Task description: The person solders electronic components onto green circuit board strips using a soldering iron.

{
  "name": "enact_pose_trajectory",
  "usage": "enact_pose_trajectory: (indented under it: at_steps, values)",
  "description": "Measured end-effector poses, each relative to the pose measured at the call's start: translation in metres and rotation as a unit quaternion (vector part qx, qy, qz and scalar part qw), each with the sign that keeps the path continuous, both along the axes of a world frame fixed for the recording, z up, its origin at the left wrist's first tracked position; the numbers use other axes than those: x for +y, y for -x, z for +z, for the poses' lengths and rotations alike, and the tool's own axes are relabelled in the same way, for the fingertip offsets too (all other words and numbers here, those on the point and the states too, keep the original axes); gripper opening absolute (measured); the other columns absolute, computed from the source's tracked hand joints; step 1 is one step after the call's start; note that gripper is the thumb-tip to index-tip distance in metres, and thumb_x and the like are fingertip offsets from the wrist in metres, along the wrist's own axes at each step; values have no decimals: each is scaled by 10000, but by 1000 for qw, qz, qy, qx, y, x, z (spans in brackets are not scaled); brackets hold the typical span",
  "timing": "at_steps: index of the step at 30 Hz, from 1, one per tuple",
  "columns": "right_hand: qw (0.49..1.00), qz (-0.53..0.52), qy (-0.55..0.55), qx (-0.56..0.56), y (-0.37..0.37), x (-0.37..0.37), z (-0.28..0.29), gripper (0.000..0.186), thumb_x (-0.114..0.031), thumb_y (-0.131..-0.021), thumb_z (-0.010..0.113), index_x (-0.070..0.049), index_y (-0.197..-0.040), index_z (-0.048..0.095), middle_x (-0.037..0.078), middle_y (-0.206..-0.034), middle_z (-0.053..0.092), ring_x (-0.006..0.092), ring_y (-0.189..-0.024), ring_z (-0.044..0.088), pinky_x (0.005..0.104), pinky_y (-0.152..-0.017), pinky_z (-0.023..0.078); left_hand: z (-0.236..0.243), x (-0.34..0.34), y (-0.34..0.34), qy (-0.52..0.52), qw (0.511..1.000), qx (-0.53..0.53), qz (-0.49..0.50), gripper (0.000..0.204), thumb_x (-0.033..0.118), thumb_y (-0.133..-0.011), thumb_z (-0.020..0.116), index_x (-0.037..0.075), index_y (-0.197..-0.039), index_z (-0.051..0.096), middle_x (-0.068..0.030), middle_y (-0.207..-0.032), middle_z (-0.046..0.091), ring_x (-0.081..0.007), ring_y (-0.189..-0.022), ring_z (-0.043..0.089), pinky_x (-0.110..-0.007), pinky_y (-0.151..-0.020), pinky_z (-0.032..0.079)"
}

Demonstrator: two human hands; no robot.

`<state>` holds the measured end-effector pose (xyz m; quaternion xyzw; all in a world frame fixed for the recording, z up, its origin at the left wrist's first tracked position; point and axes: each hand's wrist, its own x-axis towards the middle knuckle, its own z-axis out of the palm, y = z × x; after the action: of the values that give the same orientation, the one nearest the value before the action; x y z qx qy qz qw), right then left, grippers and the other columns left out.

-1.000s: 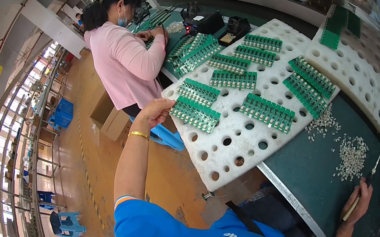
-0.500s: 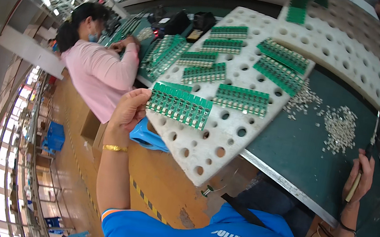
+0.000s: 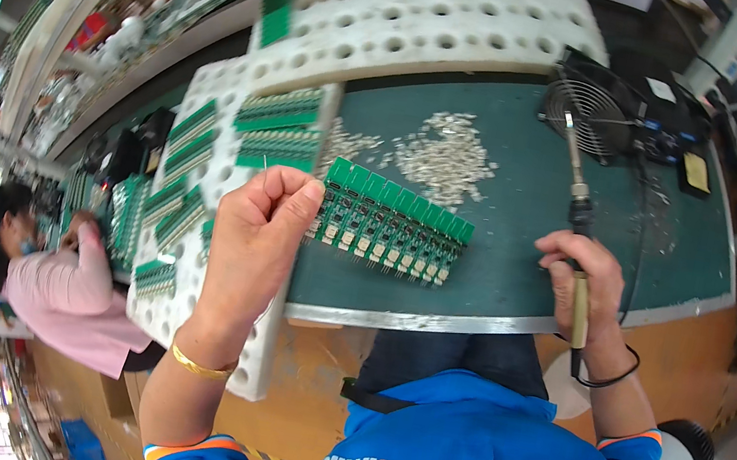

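My left hand (image 3: 255, 230) pinches the left end of a green circuit board panel (image 3: 389, 224), holding it tilted above the bench. Rows of small dark and pale parts cover it, with thin pins along its lower edge. A thin wire-like line shows by the same hand; what it is I cannot tell. Wrapped round the tan handle of a soldering iron (image 3: 580, 312) is my right hand (image 3: 592, 274). The iron's metal tip points up and away, apart from the panel. Behind the panel lies a heap of small whitish components (image 3: 445, 160) on the green bench top (image 3: 509, 215).
A white perforated foam sheet (image 3: 262, 349) at left carries several green panels (image 3: 282, 106). Another foam sheet (image 3: 441, 41) lies across the back. A black fan (image 3: 591, 116) with a wire guard stands at back right. A co-worker in pink (image 3: 71, 296) sits at far left.
The view has turned to the right. The panel in my left hand has moved from over the foam sheet to in front of the component heap. The soldering iron stays in my right hand.
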<state>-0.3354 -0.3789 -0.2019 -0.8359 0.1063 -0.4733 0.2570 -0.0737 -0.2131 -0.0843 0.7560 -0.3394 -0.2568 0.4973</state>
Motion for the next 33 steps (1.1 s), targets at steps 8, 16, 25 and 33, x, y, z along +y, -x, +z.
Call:
enact_pose_trajectory:
  at_steps: [8,16,25,33]
  values:
    - [999,-47,-10,-23,20,-3,-11,249,-17,-918,666,-9,-1131,537,174,-1020,707,239,-663,658,335,-602,548,-44,-61,69,177,884,-428,-64,57,52,-927,680,19,-892,651,-40,-706,584,-97,-541,470,-246,-481,371]
    - [996,-23,-71,38,29,1,-4,249,-89,-916,679,-28,-1124,557,244,-1230,640,280,-773,702,355,-681,576,-82,-72,99,240,803,-528,-134,165,-15,-827,726,8,-975,656,-47,-643,505,-172,-471,457,-296,-409,360]
    - [999,5,-32,-5,33,2,-16,408,-28,-925,654,-58,-1250,410,328,-1248,595,363,-896,728,439,-764,587,-98,-84,107,301,750,-558,-189,200,51,-818,695,-10,-1007,667,12,-617,388,-96,-479,455,-252,-402,363]
    - [999,-37,2,3,46,7,-15,357,-45,-939,647,-34,-1221,428,316,-1185,625,347,-845,709,435,-742,586,-104,-85,120,323,727,-559,-233,138,72,-806,729,7,-921,687,25,-608,335,-71,-482,433,-240,-396,328]
